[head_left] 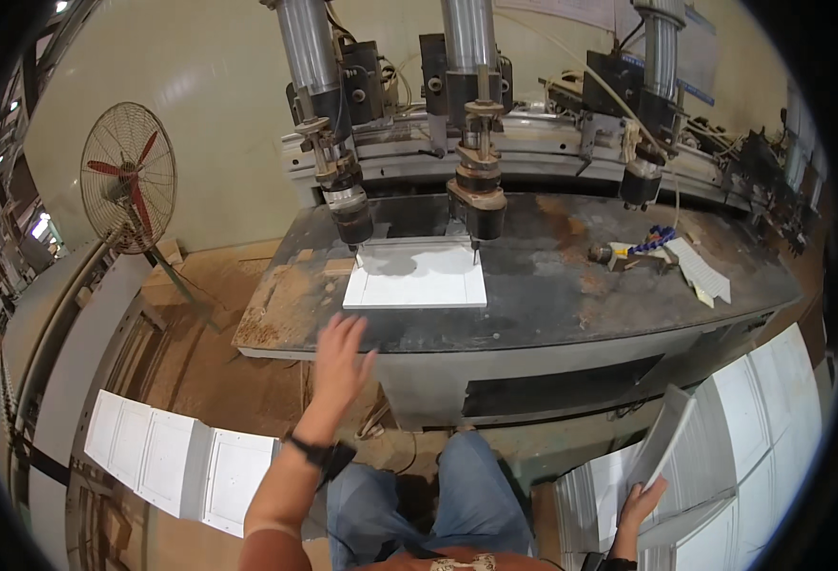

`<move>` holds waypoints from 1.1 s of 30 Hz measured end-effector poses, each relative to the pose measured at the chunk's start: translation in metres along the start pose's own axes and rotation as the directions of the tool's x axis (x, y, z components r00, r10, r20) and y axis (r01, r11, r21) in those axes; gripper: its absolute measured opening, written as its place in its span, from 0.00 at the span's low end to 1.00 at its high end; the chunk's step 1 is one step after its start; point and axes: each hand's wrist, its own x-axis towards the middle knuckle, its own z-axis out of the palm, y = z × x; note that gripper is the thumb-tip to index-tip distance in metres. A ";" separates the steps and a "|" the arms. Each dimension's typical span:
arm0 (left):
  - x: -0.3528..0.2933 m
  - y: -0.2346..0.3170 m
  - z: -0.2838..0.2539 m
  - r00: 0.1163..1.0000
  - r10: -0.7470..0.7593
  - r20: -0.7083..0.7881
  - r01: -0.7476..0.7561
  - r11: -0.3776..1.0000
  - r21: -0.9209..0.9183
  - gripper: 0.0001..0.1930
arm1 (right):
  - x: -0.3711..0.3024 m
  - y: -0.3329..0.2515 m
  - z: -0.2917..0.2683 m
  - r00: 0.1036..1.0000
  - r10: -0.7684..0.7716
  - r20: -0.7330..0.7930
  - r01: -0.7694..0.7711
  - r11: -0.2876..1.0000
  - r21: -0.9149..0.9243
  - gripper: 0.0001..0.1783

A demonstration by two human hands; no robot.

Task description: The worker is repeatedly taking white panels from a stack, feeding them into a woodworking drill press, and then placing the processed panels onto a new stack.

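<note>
A white framed panel (417, 276) lies flat on the dark machine table (571, 305), under two of the drill heads (477, 195). My left hand (339, 357) hovers open just in front of the table's near edge, fingers spread, a little short of that panel and holding nothing. A dark watch sits on its wrist. Low at the right, my right hand (641, 502) grips the lower edge of another white panel (663, 434), tilted up on edge above a stack of similar panels (733, 447).
A third drill head (643, 176) hangs at the right. An air gun with a coiled blue hose (633, 249) and a white strip (704, 271) lie on the table's right side. A pedestal fan (129, 176) stands at the left. More white panels (176, 462) lie on the floor.
</note>
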 end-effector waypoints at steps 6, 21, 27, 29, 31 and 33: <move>0.087 0.024 0.089 0.970 -0.139 0.201 0.128 0.990 0.066 0.37 | 0.051 -0.148 -0.025 0.826 -0.523 -0.210 0.555 0.820 0.140 0.20; -0.187 0.043 -0.141 0.992 0.077 0.101 -0.093 0.982 0.161 0.19 | 0.120 -0.427 0.192 0.187 -0.972 0.141 0.927 0.222 0.303 0.23; -0.274 0.059 -0.224 0.922 -0.388 -0.007 0.344 0.810 0.474 0.22 | 0.135 -0.453 0.265 0.145 -0.953 0.268 0.898 0.240 0.368 0.22; -0.297 0.056 -0.233 0.815 -0.578 -0.047 0.509 0.675 0.534 0.24 | 0.125 -0.461 0.271 0.156 -0.964 0.216 0.908 0.226 0.353 0.20; -0.310 0.039 -0.229 0.745 -0.653 -0.137 0.596 0.558 0.577 0.25 | 0.118 -0.471 0.268 0.161 -0.963 0.217 0.897 0.235 0.375 0.20; -0.317 0.019 -0.213 0.675 -0.707 -0.208 0.672 0.473 0.570 0.25 | 0.109 -0.478 0.258 0.167 -0.957 0.239 0.900 0.247 0.360 0.24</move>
